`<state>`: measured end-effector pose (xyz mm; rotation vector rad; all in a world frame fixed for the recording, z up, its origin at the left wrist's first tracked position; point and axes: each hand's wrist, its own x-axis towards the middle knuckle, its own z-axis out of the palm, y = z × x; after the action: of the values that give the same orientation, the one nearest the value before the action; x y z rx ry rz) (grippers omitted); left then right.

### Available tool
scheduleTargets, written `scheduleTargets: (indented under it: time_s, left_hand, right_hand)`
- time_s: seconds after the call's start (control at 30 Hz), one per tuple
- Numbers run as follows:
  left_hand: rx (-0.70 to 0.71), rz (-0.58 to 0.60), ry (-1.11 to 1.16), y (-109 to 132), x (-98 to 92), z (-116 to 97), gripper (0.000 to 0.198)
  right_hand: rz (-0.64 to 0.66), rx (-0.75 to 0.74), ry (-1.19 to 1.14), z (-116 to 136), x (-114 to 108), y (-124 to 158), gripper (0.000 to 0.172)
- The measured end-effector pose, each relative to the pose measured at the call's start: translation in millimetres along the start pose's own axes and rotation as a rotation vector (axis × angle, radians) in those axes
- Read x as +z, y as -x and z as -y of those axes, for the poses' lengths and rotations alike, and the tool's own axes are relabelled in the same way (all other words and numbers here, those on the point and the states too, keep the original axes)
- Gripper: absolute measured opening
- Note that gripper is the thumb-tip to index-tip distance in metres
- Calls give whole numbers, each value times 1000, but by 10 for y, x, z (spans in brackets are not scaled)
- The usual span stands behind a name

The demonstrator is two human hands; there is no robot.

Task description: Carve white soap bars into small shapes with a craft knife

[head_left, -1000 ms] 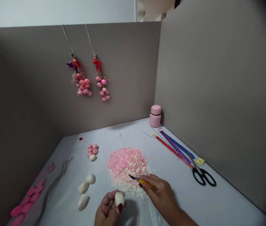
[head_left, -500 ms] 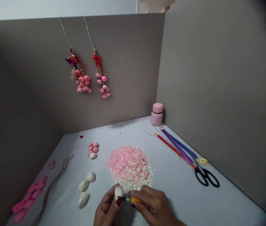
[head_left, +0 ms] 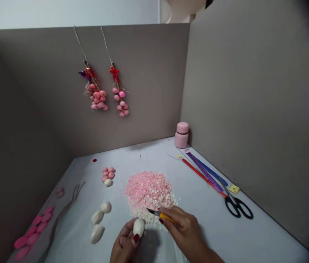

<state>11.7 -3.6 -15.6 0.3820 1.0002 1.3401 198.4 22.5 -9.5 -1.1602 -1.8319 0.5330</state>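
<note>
A rounded white piece (head_left: 138, 227), perhaps soap, is pinched upright between the thumb and fingers of my left hand (head_left: 124, 241). My right hand (head_left: 183, 228) grips a craft knife (head_left: 165, 217) by its yellow handle. Its dark, pointed blade is up and to the right of the white piece, apart from it, over the near side of a heap of pink and white shavings (head_left: 150, 191). To the left of my left hand lie several larger white pieces (head_left: 97, 217).
Pink rounded beads (head_left: 108, 173) and flat pink pieces (head_left: 32, 231) lie left, beside brown twine (head_left: 61, 215). At right are scissors (head_left: 236, 204), ribbons (head_left: 202, 170) and a pink jar (head_left: 182, 135). Two bead bunches (head_left: 97, 96) hang on the grey back wall (head_left: 154, 84).
The knife blade has come away from the white piece, up and right. My left hand has turned the white piece slightly. The view has tipped up a little.
</note>
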Motion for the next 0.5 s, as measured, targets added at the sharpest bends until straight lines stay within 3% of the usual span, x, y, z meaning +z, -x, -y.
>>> scheduleTargets:
  time_s: [0.3,0.5]
  left_hand:
    - [-61,6,133,-38,-54,2,34]
    - [-45,-10,88,-21,-10,12,35]
  right_hand:
    - [29,-16,-56,2,54,34,26]
    - [137,-91,-62,98,41,37,30]
